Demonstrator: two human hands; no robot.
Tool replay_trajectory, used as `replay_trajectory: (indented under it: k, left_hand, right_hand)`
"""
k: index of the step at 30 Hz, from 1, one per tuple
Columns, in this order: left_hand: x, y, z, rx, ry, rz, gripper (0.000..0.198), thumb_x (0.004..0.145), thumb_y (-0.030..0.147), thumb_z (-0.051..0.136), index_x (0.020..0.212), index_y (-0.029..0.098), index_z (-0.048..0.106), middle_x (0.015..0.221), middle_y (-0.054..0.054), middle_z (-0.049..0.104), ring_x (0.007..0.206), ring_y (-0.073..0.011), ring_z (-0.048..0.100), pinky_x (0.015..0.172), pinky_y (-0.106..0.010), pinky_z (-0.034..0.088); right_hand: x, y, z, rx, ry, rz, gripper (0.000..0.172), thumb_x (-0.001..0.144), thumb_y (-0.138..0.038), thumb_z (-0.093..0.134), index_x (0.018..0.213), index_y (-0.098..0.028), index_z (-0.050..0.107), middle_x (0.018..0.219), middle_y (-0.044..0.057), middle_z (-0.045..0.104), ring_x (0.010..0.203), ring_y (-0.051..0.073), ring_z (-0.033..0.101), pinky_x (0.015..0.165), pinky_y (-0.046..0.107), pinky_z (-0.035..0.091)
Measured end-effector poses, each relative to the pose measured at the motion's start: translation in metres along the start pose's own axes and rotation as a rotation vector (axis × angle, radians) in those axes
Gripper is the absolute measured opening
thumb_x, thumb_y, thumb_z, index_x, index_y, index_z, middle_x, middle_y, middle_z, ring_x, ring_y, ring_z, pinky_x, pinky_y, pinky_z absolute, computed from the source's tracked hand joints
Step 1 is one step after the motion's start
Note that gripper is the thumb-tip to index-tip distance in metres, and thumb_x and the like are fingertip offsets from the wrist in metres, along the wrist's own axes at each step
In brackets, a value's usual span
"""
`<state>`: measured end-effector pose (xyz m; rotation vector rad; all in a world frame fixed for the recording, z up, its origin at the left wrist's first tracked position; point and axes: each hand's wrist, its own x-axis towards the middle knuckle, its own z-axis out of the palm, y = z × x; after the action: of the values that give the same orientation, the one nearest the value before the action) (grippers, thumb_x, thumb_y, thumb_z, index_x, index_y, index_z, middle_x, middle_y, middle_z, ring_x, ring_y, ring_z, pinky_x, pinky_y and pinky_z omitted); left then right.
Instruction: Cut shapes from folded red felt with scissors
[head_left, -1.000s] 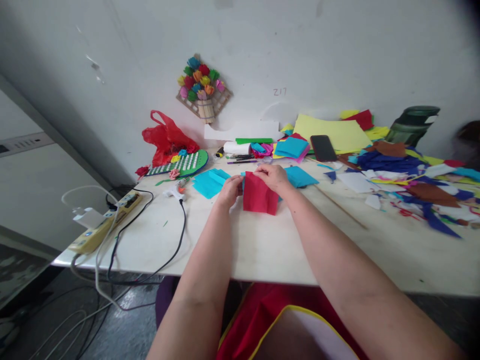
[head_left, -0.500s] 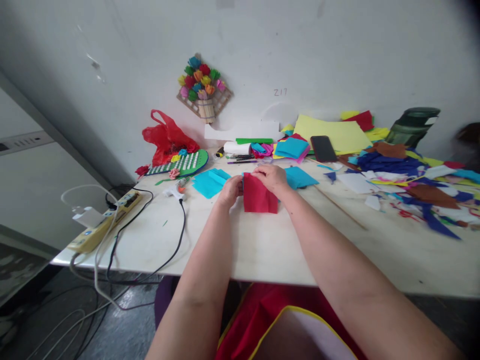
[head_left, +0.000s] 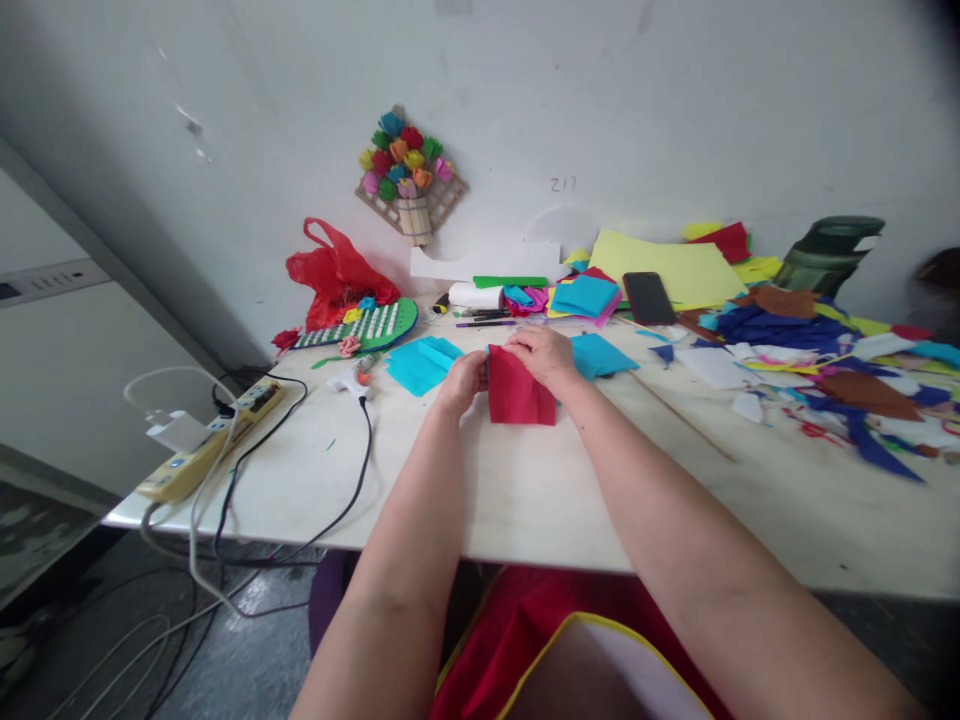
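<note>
A red square of crepe paper or thin cloth (head_left: 520, 392) hangs between my hands, just above the middle of the table. My right hand (head_left: 544, 353) is closed on its upper edge, fingertips pinching near the top left corner. At the left edge my left hand (head_left: 466, 380) has its fingers curled around the sheet; a sliver of blue shows at that corner. Flat on the table, blue sheets (head_left: 421, 365) lie left of my hands, and another blue sheet (head_left: 602, 355) lies just beyond my right wrist.
A glue gun (head_left: 352, 382) with a black cord lies left, near a power strip (head_left: 180, 475). A thin stick (head_left: 682, 417) rests to the right. Behind are a red plastic bag (head_left: 337, 275), a phone (head_left: 649, 298) and a dark bottle (head_left: 825, 260). Coloured scraps (head_left: 862, 390) cover the right side.
Both hands keep their hold on the red sheet and have barely moved. Its lower edge has shifted very slightly upward.
</note>
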<state>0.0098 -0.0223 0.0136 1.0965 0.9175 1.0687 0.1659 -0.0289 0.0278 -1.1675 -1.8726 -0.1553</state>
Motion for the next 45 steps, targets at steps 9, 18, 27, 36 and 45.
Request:
replay_trajectory:
  k: [9,18,27,36,45]
  left_hand:
    - [0.000,0.002,0.001,-0.006,0.018,-0.011,0.016,0.068,0.031,0.049,0.067,0.015,0.054,0.055,-0.002,0.055,0.051,-0.0142,0.053,0.050,-0.025,0.041]
    - [-0.004,0.001,-0.001,-0.018,-0.054,0.062,0.027,0.066,0.043,0.060,0.068,0.016,0.054,0.054,0.001,0.052,0.048,-0.0100,0.049,0.047,-0.021,0.038]
    - [-0.003,-0.003,-0.003,0.057,-0.062,0.140,0.007,0.061,0.021,0.056,0.065,0.015,0.055,0.052,0.002,0.051,0.046,-0.0088,0.045,0.046,-0.021,0.033]
    - [-0.004,-0.001,-0.001,0.039,-0.062,0.121,0.004,0.059,0.015,0.053,0.063,0.015,0.054,0.050,0.003,0.048,0.043,-0.0071,0.040,0.044,-0.020,0.028]
    - [-0.002,-0.003,-0.003,0.045,-0.058,0.121,0.003,0.058,0.014,0.053,0.061,0.015,0.053,0.050,0.003,0.048,0.043,-0.0072,0.040,0.042,-0.020,0.026]
  right_hand:
    - [0.000,0.002,0.004,-0.042,-0.027,-0.017,0.018,0.083,-0.029,0.055,0.075,-0.021,0.069,0.082,0.003,0.067,0.081,0.018,0.057,0.065,0.027,0.038]
    - [0.000,0.002,0.005,-0.085,-0.036,-0.030,0.018,0.083,-0.031,0.055,0.077,-0.022,0.069,0.082,0.004,0.067,0.081,0.018,0.057,0.064,0.027,0.037]
    - [0.000,-0.002,0.005,-0.095,-0.046,-0.051,0.018,0.084,-0.030,0.054,0.077,-0.022,0.069,0.084,0.004,0.067,0.084,0.018,0.056,0.067,0.028,0.038]
    - [0.001,-0.006,0.003,-0.100,-0.073,-0.055,0.017,0.084,-0.028,0.054,0.079,-0.023,0.069,0.085,0.003,0.067,0.085,0.019,0.057,0.067,0.028,0.039]
    - [0.002,-0.008,0.000,-0.125,-0.094,-0.080,0.018,0.085,-0.026,0.053,0.081,-0.022,0.070,0.086,0.005,0.067,0.086,0.019,0.056,0.067,0.028,0.038]
